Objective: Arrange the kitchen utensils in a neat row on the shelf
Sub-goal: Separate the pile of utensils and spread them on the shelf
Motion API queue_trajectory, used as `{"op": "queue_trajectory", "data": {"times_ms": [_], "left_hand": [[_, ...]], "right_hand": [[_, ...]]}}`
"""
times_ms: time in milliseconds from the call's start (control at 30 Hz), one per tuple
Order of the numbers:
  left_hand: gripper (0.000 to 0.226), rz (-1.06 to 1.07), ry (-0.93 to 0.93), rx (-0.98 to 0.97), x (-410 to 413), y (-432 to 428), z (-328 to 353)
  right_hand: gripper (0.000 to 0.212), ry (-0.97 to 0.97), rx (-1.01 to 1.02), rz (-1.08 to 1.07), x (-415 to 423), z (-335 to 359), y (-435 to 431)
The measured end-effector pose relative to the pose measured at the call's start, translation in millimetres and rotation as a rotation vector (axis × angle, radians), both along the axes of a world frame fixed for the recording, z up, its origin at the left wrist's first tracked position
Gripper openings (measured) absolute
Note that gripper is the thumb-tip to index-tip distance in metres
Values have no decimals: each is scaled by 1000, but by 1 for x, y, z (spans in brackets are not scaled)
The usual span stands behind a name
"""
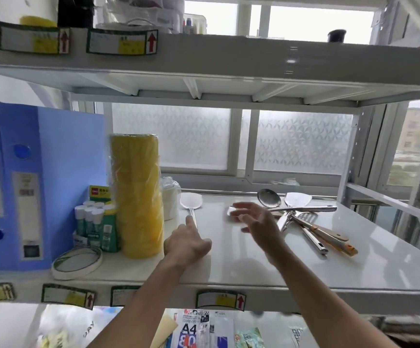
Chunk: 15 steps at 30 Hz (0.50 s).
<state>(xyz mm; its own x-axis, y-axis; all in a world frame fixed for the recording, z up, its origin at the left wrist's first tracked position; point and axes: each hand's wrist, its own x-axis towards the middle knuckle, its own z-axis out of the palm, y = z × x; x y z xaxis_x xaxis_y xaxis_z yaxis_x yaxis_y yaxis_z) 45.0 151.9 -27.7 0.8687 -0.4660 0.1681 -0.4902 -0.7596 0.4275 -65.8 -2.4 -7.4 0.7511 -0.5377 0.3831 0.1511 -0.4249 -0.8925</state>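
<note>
Left hand [187,244] touches spatula [191,205] handle; utensil pile [304,219] beyond open right hand [256,219].

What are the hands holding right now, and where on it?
Nothing is gripped. The left hand rests on the spatula handle; the right hand is open and empty.

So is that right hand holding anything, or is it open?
Open and empty: the right hand hovers with fingers spread above the shelf, short of the utensil pile.
</note>
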Motion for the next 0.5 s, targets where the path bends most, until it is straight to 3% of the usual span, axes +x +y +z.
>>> {"op": "queue_trajectory", "data": {"times_ms": [67,233,367,500], "left_hand": [[73,-21,-52,-47,0,4,-5],[66,-28,-59,-113,2,8,-6],[70,-59,-45,-130,-1,12,-4],[76,-84,-33,-129,-2,11,-8]], "right_hand": [[33,97,-203,-85,0,14,-34],[47,563,-729,-393,-13,29,-160],[59,880,-794,-524,-30,33,-219],[60,1042,-895,-589,-40,25,-232]]}}
